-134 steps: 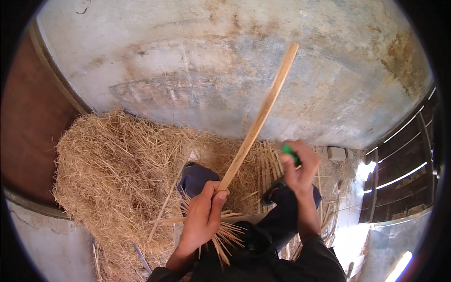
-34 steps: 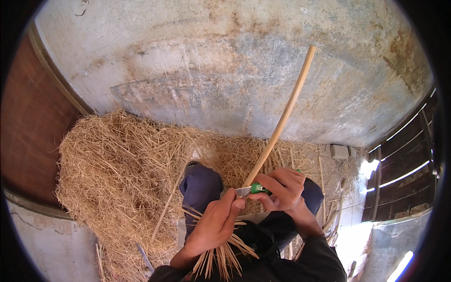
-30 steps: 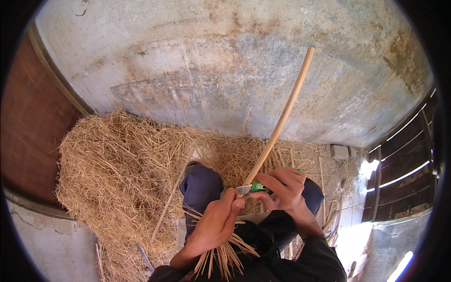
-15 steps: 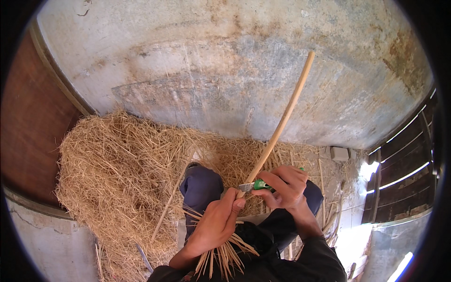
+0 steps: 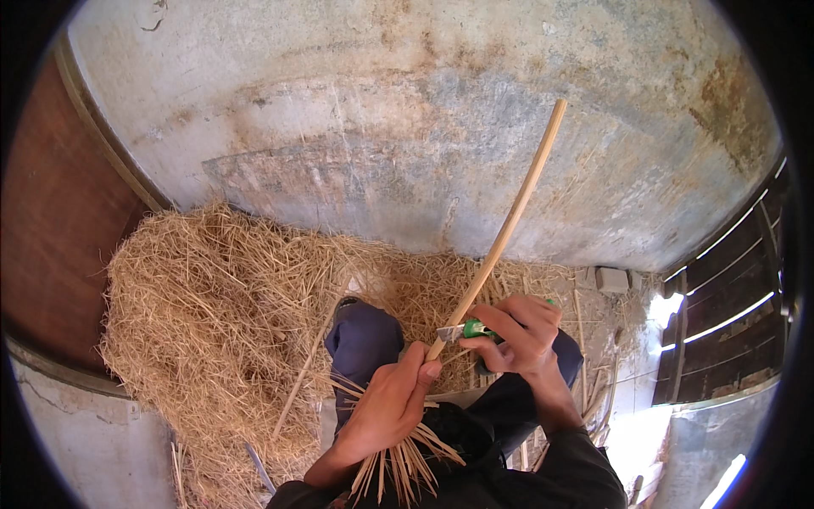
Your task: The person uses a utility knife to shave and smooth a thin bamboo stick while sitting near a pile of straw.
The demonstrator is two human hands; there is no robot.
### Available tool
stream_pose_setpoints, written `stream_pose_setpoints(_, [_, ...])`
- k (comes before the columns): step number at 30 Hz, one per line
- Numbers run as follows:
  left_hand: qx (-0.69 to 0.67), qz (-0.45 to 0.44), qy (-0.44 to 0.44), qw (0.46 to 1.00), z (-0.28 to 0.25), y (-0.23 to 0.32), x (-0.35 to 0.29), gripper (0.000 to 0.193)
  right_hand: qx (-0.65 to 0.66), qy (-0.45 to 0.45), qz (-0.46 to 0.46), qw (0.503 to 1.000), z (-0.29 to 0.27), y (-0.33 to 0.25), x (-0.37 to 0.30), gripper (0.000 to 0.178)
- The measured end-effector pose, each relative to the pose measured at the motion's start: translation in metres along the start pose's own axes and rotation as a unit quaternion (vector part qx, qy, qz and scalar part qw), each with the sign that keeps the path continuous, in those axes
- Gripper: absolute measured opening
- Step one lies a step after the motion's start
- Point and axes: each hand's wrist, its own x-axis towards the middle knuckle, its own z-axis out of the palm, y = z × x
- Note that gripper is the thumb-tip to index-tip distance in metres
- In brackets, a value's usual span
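My left hand [image 5: 387,402] is closed round the lower part of a long pale wooden stick [image 5: 515,215], which slants up and away to the right. Thin wooden strips [image 5: 400,469] fan out below and beside this hand; whether they are joined to the stick is hidden. In my right hand [image 5: 523,337] is a green-handled knife [image 5: 477,328], gripped with the thumb beneath. Its short metal blade lies across the stick, a little above my left fingers. A thin sliver [image 5: 456,355] shows between my two hands.
Loose straw [image 5: 203,314] is heaped at the left and along the weathered wall [image 5: 356,110]. My knees [image 5: 365,339] are on both sides of the work. Grey blocks [image 5: 612,279] sit by the wall at right, near dark slatted boards [image 5: 729,314]. Several thin sticks lie at right.
The knife has moved slightly up the stick, away from my left fingers, with my right hand. The stick's far end has shifted a little lower. My left hand stays nearly where it was.
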Motion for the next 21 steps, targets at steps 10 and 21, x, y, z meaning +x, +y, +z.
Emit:
stream_pose_setpoints(10, [0.002, -0.005, -0.009, 1.000, -0.002, -0.006, -0.001, 0.026, -0.007, 0.006, -0.003, 1.000, 0.000, 0.003, 0.006, 0.027])
stream_pose_setpoints(21, [-0.003, -0.031, -0.014, 0.999, -0.001, -0.004, -0.002, 0.019, -0.006, 0.128, 0.233, 0.964, -0.041, 0.054, 0.002, 0.033])
